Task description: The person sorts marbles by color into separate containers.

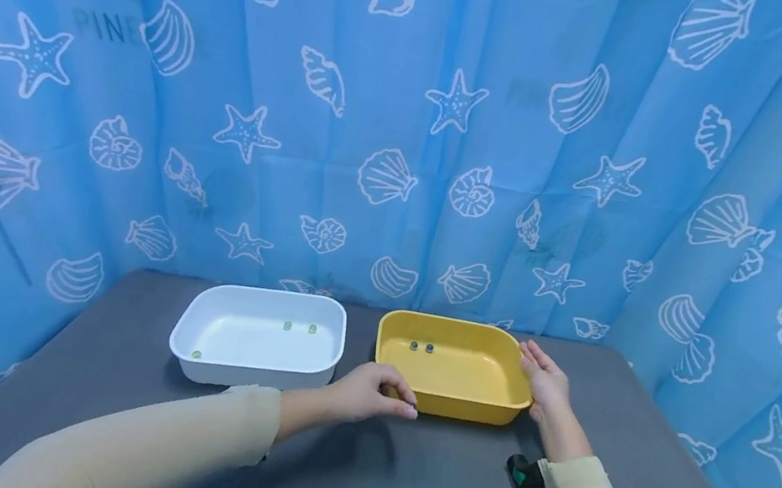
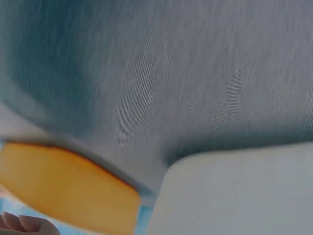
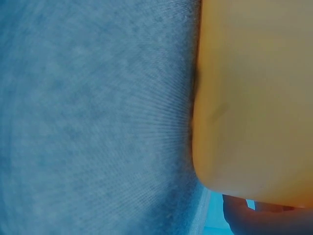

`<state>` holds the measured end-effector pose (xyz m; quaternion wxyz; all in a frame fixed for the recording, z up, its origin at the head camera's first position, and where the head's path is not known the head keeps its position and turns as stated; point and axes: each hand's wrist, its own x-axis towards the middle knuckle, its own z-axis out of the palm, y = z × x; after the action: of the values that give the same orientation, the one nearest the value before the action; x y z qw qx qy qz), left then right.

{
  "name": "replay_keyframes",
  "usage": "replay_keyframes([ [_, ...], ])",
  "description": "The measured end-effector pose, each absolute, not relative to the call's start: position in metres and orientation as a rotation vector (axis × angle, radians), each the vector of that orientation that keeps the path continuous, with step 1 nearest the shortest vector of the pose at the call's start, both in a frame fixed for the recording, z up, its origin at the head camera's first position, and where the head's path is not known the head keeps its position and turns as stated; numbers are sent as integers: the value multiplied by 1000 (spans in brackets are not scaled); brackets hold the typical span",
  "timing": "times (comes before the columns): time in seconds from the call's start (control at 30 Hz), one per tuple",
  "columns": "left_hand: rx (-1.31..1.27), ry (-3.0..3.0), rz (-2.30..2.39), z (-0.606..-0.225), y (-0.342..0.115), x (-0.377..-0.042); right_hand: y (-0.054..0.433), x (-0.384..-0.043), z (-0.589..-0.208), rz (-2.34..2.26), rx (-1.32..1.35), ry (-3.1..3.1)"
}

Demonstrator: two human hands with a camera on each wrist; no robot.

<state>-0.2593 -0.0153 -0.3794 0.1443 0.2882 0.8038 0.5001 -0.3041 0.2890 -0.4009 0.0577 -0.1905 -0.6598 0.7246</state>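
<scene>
In the head view my left hand is in front of the yellow tub, near its left corner. Thumb and fingertips pinch a small dark marble, mostly hidden by them. Two dark blue marbles lie inside that tub toward the back left. My right hand grips the tub's right end at the rim; its fingers also show beyond the tub wall in the right wrist view. To the left stands a white tub with three pale green marbles in it.
Both tubs stand on a grey cloth-covered table, a narrow gap between them. Behind hangs a blue curtain with white shells and starfish. A black strap-like device shows at the right wrist.
</scene>
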Motion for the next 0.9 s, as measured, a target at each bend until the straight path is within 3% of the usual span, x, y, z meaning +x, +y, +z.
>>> replay_keyframes([
  [0.5, 524, 2395, 1690, -357, 3, -297, 289, -305, -400, 2206, -589, -2000],
  [0.9, 400, 2404, 1791, -367, 13, -315, 290, -307, -400, 2226, -603, -1977],
])
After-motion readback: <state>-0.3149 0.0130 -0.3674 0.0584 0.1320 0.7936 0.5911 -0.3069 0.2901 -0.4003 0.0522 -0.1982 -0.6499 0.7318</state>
